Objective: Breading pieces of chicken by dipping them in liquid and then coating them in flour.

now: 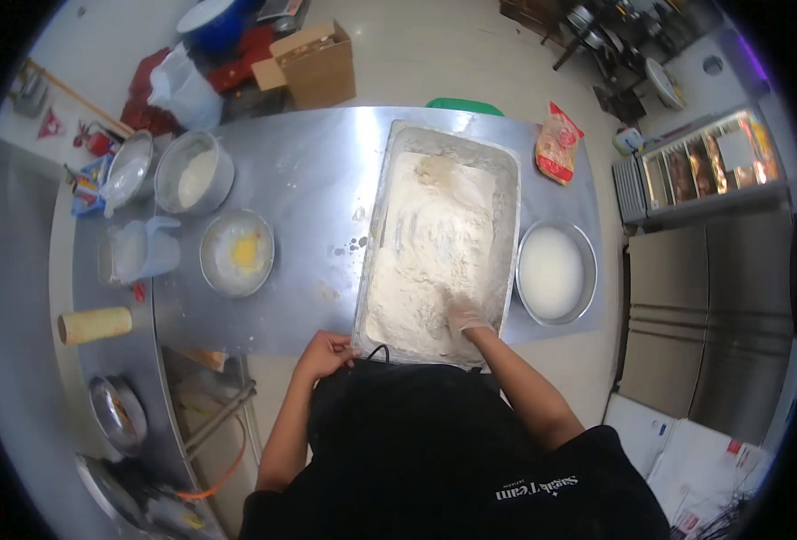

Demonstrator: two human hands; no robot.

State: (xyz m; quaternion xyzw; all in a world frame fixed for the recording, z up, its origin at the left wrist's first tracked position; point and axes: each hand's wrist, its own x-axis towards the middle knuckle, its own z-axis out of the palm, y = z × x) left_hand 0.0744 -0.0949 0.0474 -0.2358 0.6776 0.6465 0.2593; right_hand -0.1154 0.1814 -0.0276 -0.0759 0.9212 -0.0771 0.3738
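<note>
Flour (430, 247) coats the right hand (467, 316), which wears a thin pale glove and presses, fingers loosely spread, into the near right corner of the heap; it grips nothing solid that I can make out. That powder should behave as light, loose and dusty stuff, shifting under any push and clinging to a glove, so it is better scooped from below with a cupped palm than pinched.

It fills a large rectangular metal tray (512, 189) lying lengthwise on the steel table (308, 180). The left hand (326, 353), bare, curls over the tray's near left corner, steadying it. The tray looks stiff and probably weighty when this full; its raised rim is the sensible place to hold, with both hands.

Just right of the tray sits a round bowl of white liquid (551, 272). To the left, well apart, stand a bowl with yellow egg (237, 253), a bowl of white powder (194, 172) and a clear jug (142, 252). A snack bag (558, 144) lies at the far right edge.
</note>
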